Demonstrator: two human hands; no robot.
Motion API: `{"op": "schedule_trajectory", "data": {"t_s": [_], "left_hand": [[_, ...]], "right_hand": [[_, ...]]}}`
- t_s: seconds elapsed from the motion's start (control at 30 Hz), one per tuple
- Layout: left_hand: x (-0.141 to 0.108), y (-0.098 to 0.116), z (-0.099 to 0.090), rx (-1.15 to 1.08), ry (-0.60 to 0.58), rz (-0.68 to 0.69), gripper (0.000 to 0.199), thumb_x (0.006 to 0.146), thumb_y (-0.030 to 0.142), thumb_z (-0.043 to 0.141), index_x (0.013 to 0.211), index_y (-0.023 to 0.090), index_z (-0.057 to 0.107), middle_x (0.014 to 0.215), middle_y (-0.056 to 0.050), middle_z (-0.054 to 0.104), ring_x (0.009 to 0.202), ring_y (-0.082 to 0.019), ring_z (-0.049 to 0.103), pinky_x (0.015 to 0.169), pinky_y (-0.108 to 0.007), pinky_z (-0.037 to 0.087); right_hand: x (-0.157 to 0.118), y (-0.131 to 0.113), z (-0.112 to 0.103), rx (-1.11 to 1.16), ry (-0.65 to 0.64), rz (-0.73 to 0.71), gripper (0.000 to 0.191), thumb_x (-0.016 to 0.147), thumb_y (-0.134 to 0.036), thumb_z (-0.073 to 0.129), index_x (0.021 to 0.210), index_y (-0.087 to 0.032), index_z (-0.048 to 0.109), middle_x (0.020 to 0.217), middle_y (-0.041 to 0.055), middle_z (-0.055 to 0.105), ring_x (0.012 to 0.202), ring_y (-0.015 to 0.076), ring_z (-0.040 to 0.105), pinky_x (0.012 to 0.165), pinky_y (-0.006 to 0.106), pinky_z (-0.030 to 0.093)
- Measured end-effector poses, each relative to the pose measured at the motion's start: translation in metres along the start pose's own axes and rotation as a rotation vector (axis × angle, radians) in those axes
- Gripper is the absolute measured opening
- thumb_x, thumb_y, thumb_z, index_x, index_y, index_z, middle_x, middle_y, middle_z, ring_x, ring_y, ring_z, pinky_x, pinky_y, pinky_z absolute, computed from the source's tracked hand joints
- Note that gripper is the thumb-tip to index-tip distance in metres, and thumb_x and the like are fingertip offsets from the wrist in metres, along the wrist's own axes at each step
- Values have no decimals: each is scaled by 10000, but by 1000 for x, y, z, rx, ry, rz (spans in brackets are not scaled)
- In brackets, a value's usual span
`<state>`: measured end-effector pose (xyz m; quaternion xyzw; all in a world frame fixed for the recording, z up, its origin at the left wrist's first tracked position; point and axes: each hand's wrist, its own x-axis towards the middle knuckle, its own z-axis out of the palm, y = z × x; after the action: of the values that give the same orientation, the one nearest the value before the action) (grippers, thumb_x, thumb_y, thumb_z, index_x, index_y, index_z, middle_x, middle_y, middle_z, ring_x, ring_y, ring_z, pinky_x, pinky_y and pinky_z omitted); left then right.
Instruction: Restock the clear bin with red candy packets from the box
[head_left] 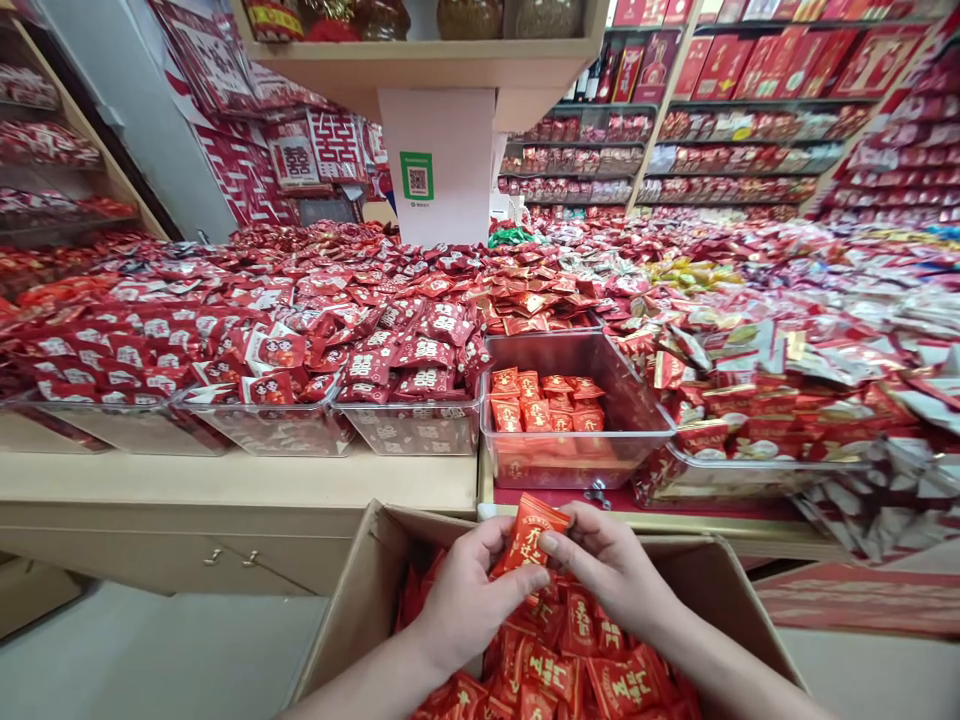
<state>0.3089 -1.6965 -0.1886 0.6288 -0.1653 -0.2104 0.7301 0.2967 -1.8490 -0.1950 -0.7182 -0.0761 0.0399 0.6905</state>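
Between my two hands, a small red candy packet (531, 532) with gold lettering is held upright above an open cardboard box (352, 585). The fingers of my left hand (480, 590) pinch it from the left and below. At its right edge, my right hand (604, 560) grips it, thumb pressed on the front. More red candy packets (553, 670) with gold print fill the box under my hands. Just beyond, a clear plastic bin (581, 475) holds neat rows of similar red packets (536, 412) on its floor, well below the rim.
Left of that bin, more clear bins (420, 428) are heaped with wrapped sweets. To the right, another bin (765, 475) overflows with packets. A white post (450, 195) with a QR sign rises behind, under an overhanging wooden shelf (427, 72). Shelves (735, 145) of goods line the back.
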Motion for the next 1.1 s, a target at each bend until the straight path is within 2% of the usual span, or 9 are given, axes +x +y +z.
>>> {"op": "schedule_trajectory", "data": {"t_s": [0.13, 0.23, 0.37, 0.47, 0.5, 0.57, 0.7, 0.87, 1.1], "left_hand": [[-2, 0, 0, -23, 31, 46, 316, 705, 187, 605, 1000, 167, 493, 984, -56, 611, 907, -182, 549, 825, -300, 416], [-4, -1, -2, -44, 29, 68, 393, 716, 236, 598, 1061, 197, 414, 972, -50, 595, 899, -169, 543, 798, -283, 419], [-4, -2, -5, -43, 64, 79, 310, 791, 348, 471, 1054, 197, 404, 817, -18, 545, 620, -103, 546, 560, -220, 420], [-2, -3, -6, -14, 86, 56, 253, 802, 330, 450, 1011, 193, 414, 735, 16, 503, 531, -72, 503, 519, -207, 386], [-1, -4, -6, 5, 85, 46, 238, 799, 318, 456, 997, 190, 419, 729, 19, 495, 539, -74, 500, 527, -209, 387], [-1, -6, -5, 60, 69, 31, 221, 796, 291, 460, 990, 190, 428, 713, 25, 478, 559, -81, 493, 556, -218, 394], [-5, -11, -5, 220, 14, 45, 218, 792, 244, 464, 1003, 195, 445, 682, 32, 457, 593, -90, 470, 604, -223, 395], [-7, -17, -6, 356, -66, 107, 246, 791, 230, 443, 1034, 185, 446, 699, 9, 492, 599, -97, 454, 578, -208, 388], [-6, -22, -9, 579, -143, 162, 285, 737, 165, 453, 1018, 161, 497, 687, -9, 553, 591, -107, 480, 563, -195, 398]], "right_hand": [[-3, 0, 5, 84, -66, -11, 173, 743, -324, 539, 823, -173, 515, 774, 22, 575, 710, 132, 529, 659, 275, 451], [-5, -12, 4, -2, -33, -77, 160, 770, -325, 499, 822, -177, 529, 781, 29, 579, 698, 130, 535, 656, 272, 461], [13, -56, -22, -256, 236, -255, 177, 744, -345, 520, 820, -185, 534, 716, 17, 573, 600, 120, 533, 543, 235, 452], [53, -90, -55, -547, 478, -308, 185, 758, -357, 487, 752, -176, 524, 599, 1, 535, 538, 117, 521, 501, 230, 427], [69, -96, -65, -642, 497, -260, 189, 763, -347, 478, 711, -170, 517, 570, 1, 524, 516, 115, 517, 487, 230, 418], [101, -97, -80, -779, 430, -73, 173, 763, -290, 476, 658, -157, 511, 544, 1, 515, 458, 104, 503, 453, 226, 403], [142, -75, -90, -987, 269, 302, 97, 694, -202, 561, 635, -124, 560, 492, 23, 535, 420, 116, 501, 432, 236, 392], [149, -53, -82, -1110, 190, 392, 113, 684, -232, 589, 673, -122, 615, 450, 34, 553, 468, 132, 539, 443, 231, 400], [148, -47, -76, -1134, 132, 514, 131, 713, -173, 548, 795, -100, 618, 478, 53, 595, 443, 136, 561, 447, 228, 417]]}}
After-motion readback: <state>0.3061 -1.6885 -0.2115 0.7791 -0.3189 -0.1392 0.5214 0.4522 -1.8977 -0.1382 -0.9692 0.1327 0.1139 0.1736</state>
